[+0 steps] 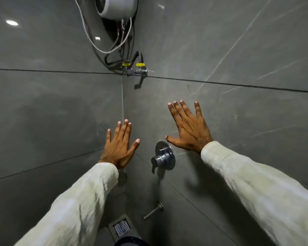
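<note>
Chrome mixer valve (164,155) sits on the right-hand wall tile (238,112), just right of the corner joint and between the two hands. It has a round escutcheon plate, with a short lever (155,161) sticking out and hanging down on the left.

Handling, my read:
- Rigid metal fixed to the wall, so it only turns and nothing lifts.
- Polished finish is likely slick, worse if wet. I can't tell whether it is wet.
- Grip the lever stub, not the plate. Use thumb plus two fingers from below left and turn gently.

Right hand (188,129) is just above and right of the valve, fingers spread straight, holding nothing. The thumb tip is near the plate rim but apart from it. Whether the palm touches the tile, I can't tell.

Left hand (120,148) is in front of the corner, also splayed flat and empty, thumb pointing toward the valve.

Further out:
- Bare metal spout (153,211) lower on the same wall
- Floor drain (121,228) below
- Angle valve (138,71) with yellow tags up the corner
- White water heater (116,6) at the top, hoses hanging down
</note>
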Demonstrator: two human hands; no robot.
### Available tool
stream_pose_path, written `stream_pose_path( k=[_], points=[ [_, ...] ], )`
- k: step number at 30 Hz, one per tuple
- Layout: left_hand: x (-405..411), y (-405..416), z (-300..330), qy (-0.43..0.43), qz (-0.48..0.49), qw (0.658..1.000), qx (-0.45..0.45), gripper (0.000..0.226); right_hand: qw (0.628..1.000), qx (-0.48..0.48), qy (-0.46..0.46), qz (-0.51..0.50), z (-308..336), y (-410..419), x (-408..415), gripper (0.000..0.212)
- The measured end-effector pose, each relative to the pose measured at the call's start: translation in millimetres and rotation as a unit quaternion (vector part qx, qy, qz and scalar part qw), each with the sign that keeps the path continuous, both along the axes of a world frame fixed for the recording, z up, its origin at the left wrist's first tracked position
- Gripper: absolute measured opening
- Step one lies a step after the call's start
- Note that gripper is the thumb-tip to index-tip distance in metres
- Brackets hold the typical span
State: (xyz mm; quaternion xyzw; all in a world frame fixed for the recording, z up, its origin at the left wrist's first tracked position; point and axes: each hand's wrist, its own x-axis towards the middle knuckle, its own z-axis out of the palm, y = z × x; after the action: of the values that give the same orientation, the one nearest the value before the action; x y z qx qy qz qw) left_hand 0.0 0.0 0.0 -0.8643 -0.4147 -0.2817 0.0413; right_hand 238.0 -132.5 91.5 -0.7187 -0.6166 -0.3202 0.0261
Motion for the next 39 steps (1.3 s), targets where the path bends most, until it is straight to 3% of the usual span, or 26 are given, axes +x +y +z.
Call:
stream_pose_path(
  k=[10,14,20,25,29,39],
  points=[
    [122,98,-149,0.009,-0.008,0.981,-0.194,0.078,0.987,-0.149,-0.066,0.008,-142,138,88,0.114],
    [148,121,-192,-0.001,0.003,0.964,-0.267,0.075,0.968,-0.204,-0.147,0.009,-188,165,102,0.113],
    [167,128,-216,-0.038,-0.015,0.939,-0.34,0.061,0.942,-0.188,-0.276,-0.034,-224,177,106,0.119],
    [170,124,-220,-0.145,-0.013,0.876,-0.459,0.055,0.933,-0.185,-0.305,-0.048,-226,179,106,0.12],
    [169,120,-218,-0.198,-0.016,0.842,-0.501,0.053,0.932,-0.172,-0.315,-0.048,-225,178,105,0.109],
    [169,122,-205,-0.133,0.049,0.907,-0.397,0.078,0.936,-0.16,-0.31,-0.045,-224,178,105,0.111]
  ],
)
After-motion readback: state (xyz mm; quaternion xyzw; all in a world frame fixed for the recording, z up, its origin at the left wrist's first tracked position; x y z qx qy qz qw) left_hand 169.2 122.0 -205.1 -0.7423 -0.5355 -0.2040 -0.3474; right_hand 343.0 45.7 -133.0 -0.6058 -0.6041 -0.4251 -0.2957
